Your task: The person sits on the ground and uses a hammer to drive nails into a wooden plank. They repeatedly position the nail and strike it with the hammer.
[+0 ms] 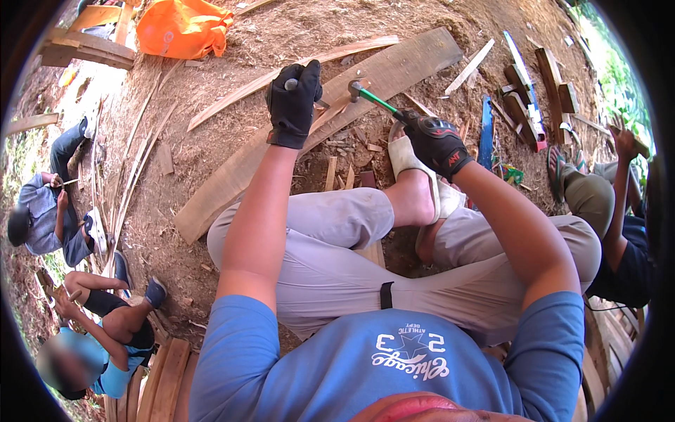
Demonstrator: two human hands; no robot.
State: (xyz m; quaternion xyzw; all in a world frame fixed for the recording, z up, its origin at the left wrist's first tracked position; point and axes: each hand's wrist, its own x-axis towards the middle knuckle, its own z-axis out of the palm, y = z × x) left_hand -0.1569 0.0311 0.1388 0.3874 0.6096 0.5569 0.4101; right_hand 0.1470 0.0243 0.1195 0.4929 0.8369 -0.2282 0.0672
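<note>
My left hand [290,112], in a black glove, is closed in a fist around what looks like a chisel [290,84]. Its rounded grey end shows above the fist, and most of it is hidden by the fingers. My right hand [437,146], also gloved, grips a hammer [380,103] by its green and black handle. The hammer head is held to the right of my left fist, apart from it. Below both hands a long, wide wooden plank [232,179] lies slanted on the ground, with a thin reddish wood piece [332,118] over it near my left hand.
An orange bag [184,28] lies at the far left. Blue handsaws [486,133] and wooden blocks [550,91] are at the right. Long wood strips [137,165] and chips cover the dirt. People sit at left [116,344] and right [619,232].
</note>
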